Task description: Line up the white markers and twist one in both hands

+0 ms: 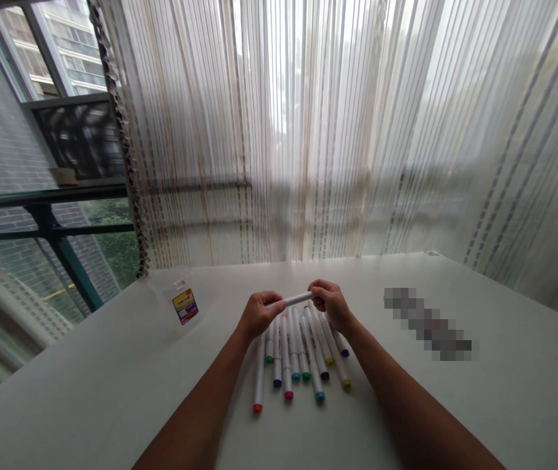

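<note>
My left hand [258, 314] and my right hand [330, 304] hold a white marker [298, 299] level between them, one at each end. Its right end is hidden in my right fingers. Just below my hands, several white markers with coloured end caps [285, 356] lie side by side on the white table [112, 385], fanned slightly. Their caps include red, green, blue, pink, teal, yellow and purple. The upper ends of some markers are hidden beneath my hands.
A clear plastic bag with a yellow and red label [183, 303] lies at the table's far left. A pixelated, blurred patch [428, 323] covers something on the right. Sheer striped curtains [308, 130] hang beyond the far edge, and a window with a railing [48, 222] stands left.
</note>
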`<action>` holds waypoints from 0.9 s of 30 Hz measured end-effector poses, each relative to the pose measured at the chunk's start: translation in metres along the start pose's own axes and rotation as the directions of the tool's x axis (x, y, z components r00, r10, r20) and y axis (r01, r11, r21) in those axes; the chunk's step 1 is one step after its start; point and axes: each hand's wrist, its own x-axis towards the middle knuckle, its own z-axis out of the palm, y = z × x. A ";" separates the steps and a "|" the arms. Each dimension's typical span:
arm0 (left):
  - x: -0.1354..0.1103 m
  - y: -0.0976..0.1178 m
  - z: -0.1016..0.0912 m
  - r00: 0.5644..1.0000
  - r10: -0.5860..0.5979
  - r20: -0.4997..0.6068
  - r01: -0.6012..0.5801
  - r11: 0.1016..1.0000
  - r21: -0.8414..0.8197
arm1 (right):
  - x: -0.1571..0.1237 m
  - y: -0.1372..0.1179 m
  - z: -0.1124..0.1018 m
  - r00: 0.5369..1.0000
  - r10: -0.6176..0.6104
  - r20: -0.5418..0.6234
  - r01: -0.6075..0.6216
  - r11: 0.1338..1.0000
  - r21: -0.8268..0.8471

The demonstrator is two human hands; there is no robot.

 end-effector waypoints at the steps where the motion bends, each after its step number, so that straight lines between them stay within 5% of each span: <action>1: -0.002 0.000 0.000 1.000 0.009 0.000 -0.009 1.000 0.010 | -0.001 0.001 -0.001 1.000 0.005 0.004 -0.005 1.000 -0.001; 14: -0.011 0.010 0.001 0.998 0.051 -0.024 -0.050 0.999 0.011 | -0.005 -0.003 0.001 1.000 -0.007 0.024 0.005 0.995 0.097; 23: 0.009 0.044 -0.006 0.990 0.044 -0.133 -0.046 0.999 -0.008 | 0.004 -0.023 0.017 0.993 -0.061 -0.105 0.079 0.981 0.175; 27: 0.005 0.036 -0.004 0.985 0.021 -0.171 -0.029 0.998 -0.047 | 0.005 -0.017 0.019 0.995 -0.043 -0.088 0.058 0.982 0.181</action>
